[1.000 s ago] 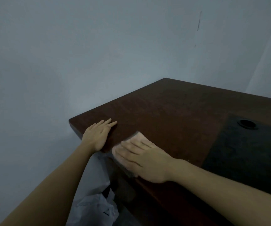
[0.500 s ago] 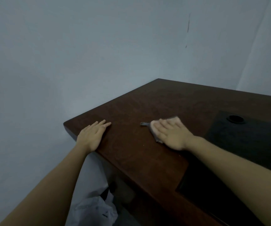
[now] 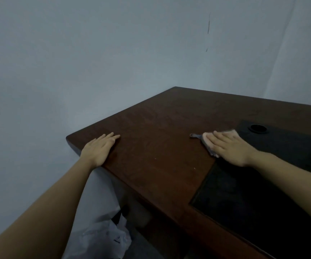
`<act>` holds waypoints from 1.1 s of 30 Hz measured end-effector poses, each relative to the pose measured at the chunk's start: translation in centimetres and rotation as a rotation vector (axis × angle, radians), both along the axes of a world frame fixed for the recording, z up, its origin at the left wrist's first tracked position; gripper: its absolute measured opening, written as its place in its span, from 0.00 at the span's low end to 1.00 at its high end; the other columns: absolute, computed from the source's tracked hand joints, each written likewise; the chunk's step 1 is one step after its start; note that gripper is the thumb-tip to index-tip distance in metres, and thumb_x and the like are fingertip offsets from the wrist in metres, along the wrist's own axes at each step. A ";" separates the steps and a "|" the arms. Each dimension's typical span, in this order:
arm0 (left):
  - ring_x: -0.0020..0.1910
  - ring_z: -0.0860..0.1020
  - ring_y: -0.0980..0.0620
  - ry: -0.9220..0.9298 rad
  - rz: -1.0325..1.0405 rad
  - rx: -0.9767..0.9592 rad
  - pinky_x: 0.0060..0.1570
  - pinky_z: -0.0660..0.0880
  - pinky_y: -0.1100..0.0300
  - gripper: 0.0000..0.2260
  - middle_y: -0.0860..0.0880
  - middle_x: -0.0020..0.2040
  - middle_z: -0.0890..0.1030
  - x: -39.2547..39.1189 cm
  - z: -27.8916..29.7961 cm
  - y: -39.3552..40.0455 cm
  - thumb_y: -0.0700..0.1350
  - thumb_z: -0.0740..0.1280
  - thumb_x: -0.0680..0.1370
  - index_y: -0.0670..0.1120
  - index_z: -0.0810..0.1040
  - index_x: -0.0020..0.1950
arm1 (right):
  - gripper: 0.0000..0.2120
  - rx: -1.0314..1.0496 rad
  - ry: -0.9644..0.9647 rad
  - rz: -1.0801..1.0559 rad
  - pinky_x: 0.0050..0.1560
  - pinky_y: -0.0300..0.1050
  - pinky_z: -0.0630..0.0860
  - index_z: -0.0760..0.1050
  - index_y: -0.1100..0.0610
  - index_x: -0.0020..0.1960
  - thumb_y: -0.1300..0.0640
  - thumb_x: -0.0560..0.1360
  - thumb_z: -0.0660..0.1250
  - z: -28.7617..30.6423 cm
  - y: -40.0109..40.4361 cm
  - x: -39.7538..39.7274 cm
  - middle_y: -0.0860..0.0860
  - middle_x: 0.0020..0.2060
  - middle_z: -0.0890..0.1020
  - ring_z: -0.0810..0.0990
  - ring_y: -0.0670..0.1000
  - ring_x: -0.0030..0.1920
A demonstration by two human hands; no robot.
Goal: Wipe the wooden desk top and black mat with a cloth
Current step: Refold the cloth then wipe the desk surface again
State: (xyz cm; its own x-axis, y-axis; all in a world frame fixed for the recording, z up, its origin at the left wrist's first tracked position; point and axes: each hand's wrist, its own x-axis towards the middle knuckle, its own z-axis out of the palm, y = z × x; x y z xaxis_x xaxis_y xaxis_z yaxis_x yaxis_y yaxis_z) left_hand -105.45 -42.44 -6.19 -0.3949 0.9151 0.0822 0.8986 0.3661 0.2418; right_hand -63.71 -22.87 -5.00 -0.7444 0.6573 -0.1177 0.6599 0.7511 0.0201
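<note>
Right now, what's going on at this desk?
A person is wiping a wooden desk top. The right hand presses a cloth flat on the wood, right at the edge of the black mat. The left hand rests flat, fingers straight, near the desk's left corner. A white plastic bag sits below the desk edge.

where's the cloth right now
In the head view the small grey cloth lies flat under the right hand on the dark wooden desk top, at the black mat's left edge.
</note>
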 end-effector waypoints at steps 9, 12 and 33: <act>0.81 0.52 0.51 -0.014 -0.010 -0.023 0.78 0.47 0.50 0.24 0.54 0.82 0.56 0.2 0.3 -0.3 0.59 0.41 0.85 0.59 0.60 0.80 | 0.32 -0.052 -0.001 0.183 0.79 0.58 0.41 0.35 0.43 0.81 0.36 0.79 0.27 -0.1 -9.1 -8.5 0.47 0.82 0.41 0.39 0.50 0.81; 0.81 0.50 0.47 -0.027 -0.008 0.047 0.79 0.47 0.49 0.22 0.50 0.82 0.56 0.8 0.6 -0.5 0.54 0.47 0.86 0.53 0.61 0.80 | 0.34 -0.066 0.052 0.349 0.79 0.53 0.36 0.35 0.42 0.81 0.33 0.77 0.26 0.4 -14.9 -6.7 0.45 0.82 0.39 0.36 0.49 0.81; 0.80 0.56 0.51 -0.033 -0.189 0.180 0.76 0.59 0.49 0.19 0.53 0.77 0.67 17.2 1.5 -2.0 0.54 0.55 0.85 0.55 0.69 0.76 | 0.29 -0.127 0.026 0.162 0.79 0.52 0.36 0.37 0.41 0.82 0.36 0.84 0.37 0.9 -14.3 2.0 0.45 0.82 0.38 0.37 0.50 0.81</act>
State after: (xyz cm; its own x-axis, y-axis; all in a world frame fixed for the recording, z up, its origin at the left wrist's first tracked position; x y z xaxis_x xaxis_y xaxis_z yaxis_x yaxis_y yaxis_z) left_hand -88.25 -44.42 -4.70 -0.2233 0.9446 0.2407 0.9376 0.1406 0.3181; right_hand -61.75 -37.12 -4.11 -0.8429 0.5102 -0.1709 0.5297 0.8427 -0.0969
